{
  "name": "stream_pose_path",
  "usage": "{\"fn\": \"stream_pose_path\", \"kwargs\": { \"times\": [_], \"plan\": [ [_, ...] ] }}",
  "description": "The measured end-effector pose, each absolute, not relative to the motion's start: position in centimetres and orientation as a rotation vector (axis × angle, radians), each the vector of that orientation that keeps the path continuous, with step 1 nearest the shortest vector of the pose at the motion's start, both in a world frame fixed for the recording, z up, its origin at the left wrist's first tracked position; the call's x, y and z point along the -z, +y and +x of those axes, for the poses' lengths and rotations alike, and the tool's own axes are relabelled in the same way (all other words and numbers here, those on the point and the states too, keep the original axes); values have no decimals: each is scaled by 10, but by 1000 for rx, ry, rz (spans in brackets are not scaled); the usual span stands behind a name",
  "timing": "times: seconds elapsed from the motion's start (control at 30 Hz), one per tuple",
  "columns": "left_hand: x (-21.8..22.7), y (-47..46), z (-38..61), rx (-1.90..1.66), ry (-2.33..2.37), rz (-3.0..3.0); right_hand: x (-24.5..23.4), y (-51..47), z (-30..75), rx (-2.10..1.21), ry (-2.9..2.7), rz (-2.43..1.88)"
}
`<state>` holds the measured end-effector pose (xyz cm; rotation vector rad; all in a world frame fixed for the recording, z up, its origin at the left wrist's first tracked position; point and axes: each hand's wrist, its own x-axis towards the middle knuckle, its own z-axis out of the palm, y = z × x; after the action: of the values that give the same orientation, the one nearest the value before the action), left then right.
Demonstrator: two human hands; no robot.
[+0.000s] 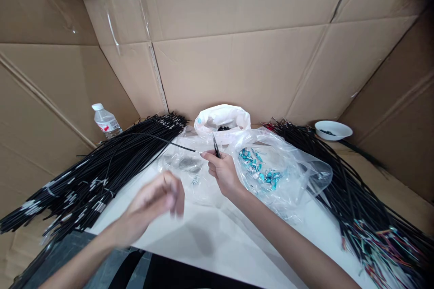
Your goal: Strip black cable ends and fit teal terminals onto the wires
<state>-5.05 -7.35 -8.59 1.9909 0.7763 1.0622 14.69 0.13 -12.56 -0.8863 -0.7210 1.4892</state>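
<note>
Black cable (179,146) held above table (193,253), tip pinched in right hand (224,170) with pointed tool (216,148); left hand (158,196) blurred, fingers curled, hold cannot be told; cable judged unfinished; left bundle (135,153), right bundle (327,162) heaped alongside; finished share not shown.

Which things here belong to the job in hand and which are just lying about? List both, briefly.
Likely in the job:
- dark pointed tool in the right hand
- black cable reaching that hand
- cable bundle on the left, probably
- clear bag of teal pieces, perhaps

Apparently lying about:
- white-capped plastic bottle
- white bowl, probably
</note>
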Motion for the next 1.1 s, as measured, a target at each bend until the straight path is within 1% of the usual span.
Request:
{"fn": "stream_pose_path", "kwargs": {
  "times": [0.07, 0.1, 0.13, 0.2, 0.27, 0.33, 0.47, 0.57, 0.67, 0.73, 0.9, 1.1],
  "plan": [
    [77, -41, -47, -1184, 903, 2322, 123, -3, 150, -1457, -742, -891],
    [71, -25, -45, -1181, 990, 2512, 122, -5, 152, -1441, -751, -896],
    [66, -11, -43, -1110, 1071, 2676, 121, -7, 155, -1428, -755, -900],
    [59, 10, -40, -842, 1167, 2872, 120, -12, 159, -1414, -754, -900],
    [59, 18, -37, -637, 1195, 2904, 120, -16, 163, -1405, -754, -895],
    [63, 20, -36, -557, 1189, 2852, 121, -18, 166, -1389, -754, -895],
    [74, 18, -34, -633, 1172, 2872, 119, -15, 172, -1322, -812, -925],
    [74, 19, -35, -735, 1144, 3047, 114, -13, 180, -1232, -949, -978],
    [70, 19, -37, -729, 1141, 3221, 110, -13, 187, -1198, -1061, -1036],
    [69, 20, -39, -692, 1153, 3301, 110, -13, 186, -1266, -1091, -1078],
    [67, 23, -38, -499, 1185, 3404, 120, -7, 170, -1577, -1006, -1177],
    [64, 26, -39, -370, 1162, 3487, 129, 1, 158, -1715, -910, -1208]
  ]
}}
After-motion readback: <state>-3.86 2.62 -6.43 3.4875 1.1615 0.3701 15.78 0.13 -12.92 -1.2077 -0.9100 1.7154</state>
